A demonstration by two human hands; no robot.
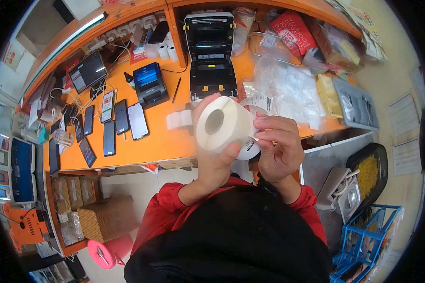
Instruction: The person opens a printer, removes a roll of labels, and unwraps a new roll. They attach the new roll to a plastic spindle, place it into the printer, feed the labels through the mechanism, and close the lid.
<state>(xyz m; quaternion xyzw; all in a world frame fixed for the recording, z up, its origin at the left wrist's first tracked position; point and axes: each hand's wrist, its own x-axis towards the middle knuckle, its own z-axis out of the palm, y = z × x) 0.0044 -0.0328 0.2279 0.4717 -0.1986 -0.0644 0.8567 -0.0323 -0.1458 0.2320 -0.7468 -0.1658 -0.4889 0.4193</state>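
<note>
My left hand (213, 166) is wrapped round a thick roll of white labels (233, 123), with its cardboard core facing left. At the right side of the roll, my right hand (281, 150) pinches the loose end of the label strip between thumb and fingers. Partly hidden behind the roll is a white round item with black print (249, 150). Just beyond my hands a label printer (212, 70) stands on the orange table with its lid raised. A short strip of blank labels (178, 120) lies left of the roll.
Several phones (122, 117) and a small blue-black printer (150, 85) occupy the orange table's (172, 150) left side. Clear plastic bags (293, 89) and a grey tray (356, 104) lie to the right. Below are a cardboard box (106, 219) and a pink bin (99, 254).
</note>
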